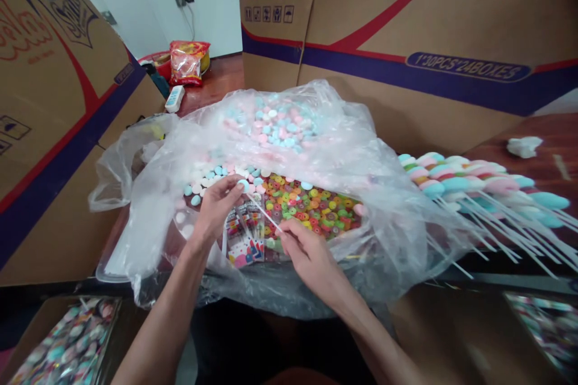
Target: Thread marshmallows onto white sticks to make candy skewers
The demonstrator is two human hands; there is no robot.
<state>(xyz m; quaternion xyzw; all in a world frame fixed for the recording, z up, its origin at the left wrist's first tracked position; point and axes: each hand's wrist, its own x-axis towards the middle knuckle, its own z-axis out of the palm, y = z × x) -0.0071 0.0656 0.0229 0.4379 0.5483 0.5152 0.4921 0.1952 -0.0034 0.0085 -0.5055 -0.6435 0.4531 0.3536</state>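
Head view: one candy (244,185) meets the tip of one white stick (265,213), just above the packets (245,243); the left hand (217,206) pinches the candy between thumb and fingers, and the right hand (310,252) grips the stick's lower part. The candy should be light, soft and easily dented (foam-like, by its look), so its rim suits a gentle thumb-and-finger hold; the stick looks thin, smooth and fairly stiff, liable to slip or bend, and is best held close to the candy. Counted: two hands, one stick between them, at least two cartons (406,105); the rings (311,207) and skewers (474,183) overlap too much to count.
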